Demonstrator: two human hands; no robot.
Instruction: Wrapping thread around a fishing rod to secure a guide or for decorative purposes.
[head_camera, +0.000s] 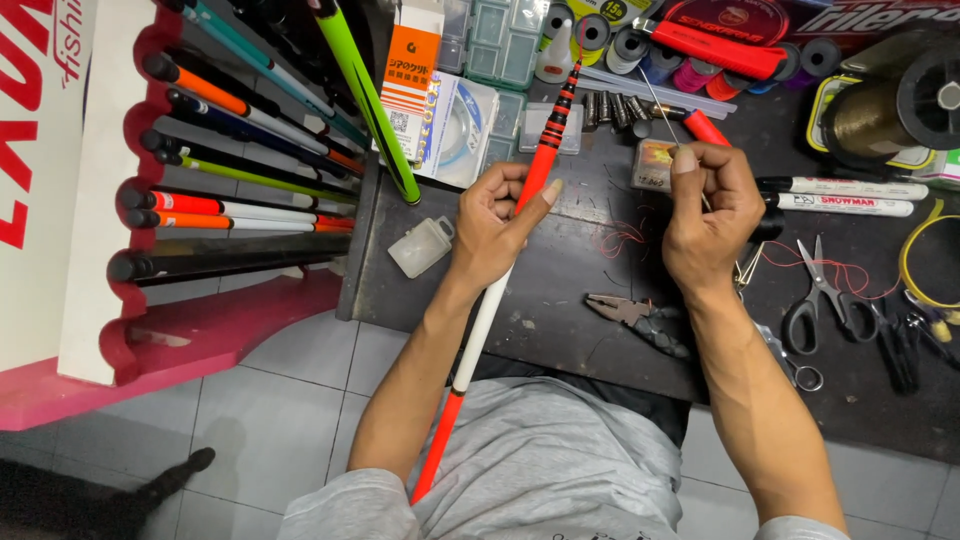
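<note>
Workbench (560, 300) is dark and pretty cluttered, with a pink rack (190, 330) of rods standing just left of it. Fishing rod section (500, 290), orange and white with black bands near the tip, runs diagonally from the person's lap up over the bench. Left hand (495, 225) is wrapped tight around its middle. Right hand (710, 210) is pinched closed on a thin wire (660, 108) angled toward the rod tip. Pliers (640, 320) and scissors (825, 295) lie nearby on the bench.
</note>
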